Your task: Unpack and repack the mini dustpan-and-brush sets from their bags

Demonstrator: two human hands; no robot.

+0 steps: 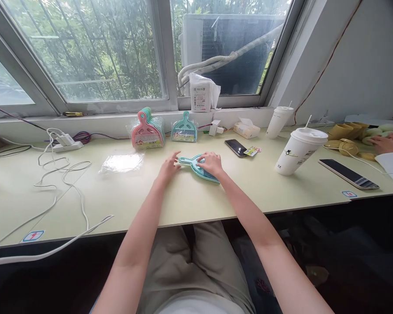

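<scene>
Lying flat on the pale green desk (190,205), a small teal dustpan (198,168) sits right in front of the person, and both hands are on the scene. Its long axis runs on a slant across the desk: the slim handle points up and to the left, towards the window, while the broad scoop end points down and to the right, nearer the desk edge. Right hand (211,162) comes down on top of the scoop part, fingers curled over it and pressing on it, covering most of the middle; whether it truly grips the pan or just pins it, I cannot tell. Left hand (168,166) is loose and open, fingers spread, the fingertips just at the handle's tip, touching or very nearly so.

Just left of the hands lies a clear plastic wrapper (122,162), flat on the desk. Behind it, against the sill, stands a pink-fronted stack of packaged dustpans (147,131), and beside that a single teal packaged one (184,128). To the right, a dark phone (236,147) lies face up, then two white lidded cups with straws, the nearer cup (299,150) tilted in this wide view. At the far right edge another person's hand (386,143) rests by some yellow things. White cables (65,174) loop across the left side of the desk.
</scene>
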